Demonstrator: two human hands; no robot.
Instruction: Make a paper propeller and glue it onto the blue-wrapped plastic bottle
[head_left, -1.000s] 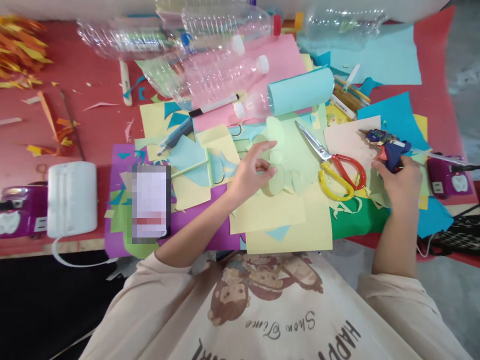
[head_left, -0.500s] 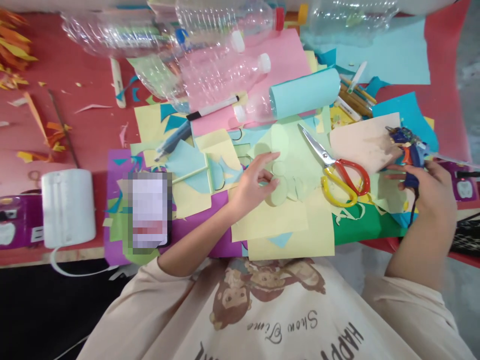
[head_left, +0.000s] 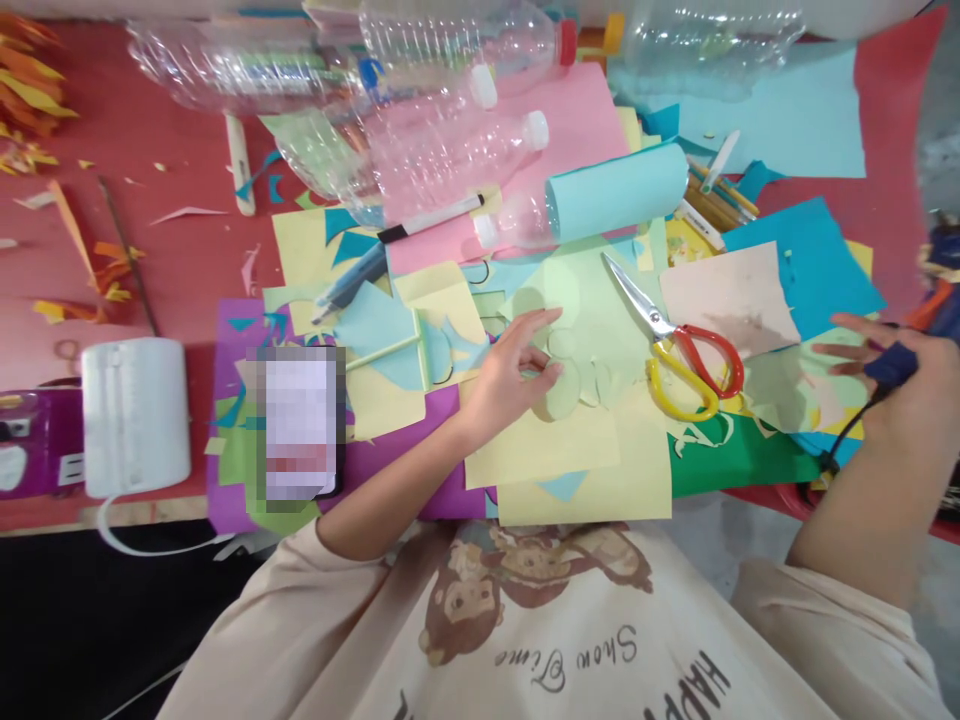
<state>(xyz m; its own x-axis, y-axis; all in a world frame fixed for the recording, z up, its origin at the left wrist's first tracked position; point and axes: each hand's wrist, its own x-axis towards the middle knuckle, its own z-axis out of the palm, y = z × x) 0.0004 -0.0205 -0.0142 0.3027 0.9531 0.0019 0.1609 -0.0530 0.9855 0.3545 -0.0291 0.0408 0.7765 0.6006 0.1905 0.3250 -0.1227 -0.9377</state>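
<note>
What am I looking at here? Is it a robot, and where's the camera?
No robot here, just a person's two bare hands. Every picture comes from one camera worn on that person's head, looking forward and down, so the printed shirt shows at the bottom. The left hand is over pale green paper. The right hand holds a dark blue bundle, partly hidden. On the red table are scissors with one red and one yellow handle, clear plastic bottles, a bottle wrapped in light blue paper, a phone with a blurred screen, and coloured paper scraps.
</note>
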